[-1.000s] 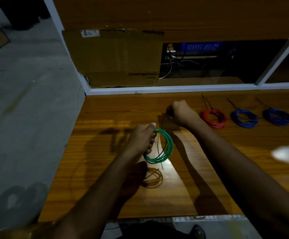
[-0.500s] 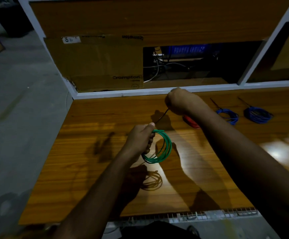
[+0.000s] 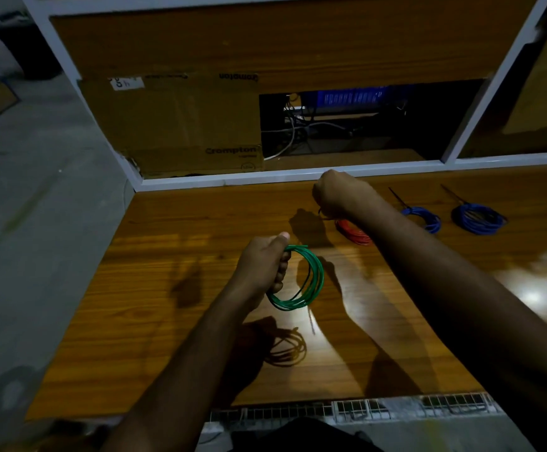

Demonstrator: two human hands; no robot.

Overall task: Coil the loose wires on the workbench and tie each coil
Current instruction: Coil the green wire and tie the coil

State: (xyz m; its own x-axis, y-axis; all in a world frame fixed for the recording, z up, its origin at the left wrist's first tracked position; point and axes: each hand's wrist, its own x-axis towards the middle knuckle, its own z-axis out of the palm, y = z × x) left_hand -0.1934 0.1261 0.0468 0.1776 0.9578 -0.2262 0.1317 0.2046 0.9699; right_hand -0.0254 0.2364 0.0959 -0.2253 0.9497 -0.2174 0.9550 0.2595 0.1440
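My left hand (image 3: 264, 264) grips a green wire coil (image 3: 312, 282) and holds it upright just above the wooden workbench (image 3: 184, 230). A thin dark strand hangs inside the loop. Farther back, my right hand (image 3: 337, 194) is a closed fist with a short dark tie end showing under it. A red coil (image 3: 352, 234) lies on the bench, partly hidden under my right forearm. Two blue coils (image 3: 427, 218) (image 3: 479, 218), each with a black tie tail, lie at the right.
A white frame rail (image 3: 233, 181) bounds the back of the bench, with a cardboard box (image 3: 174, 125) and a dark recess of cables behind it. The bench's left edge drops to a grey floor (image 3: 37, 223). A bright glare sits at the right.
My right hand has pulled back and away from the coil, toward the rail. My left hand has kept its hold on the green coil. The view shifted, so the coils sit farther right.
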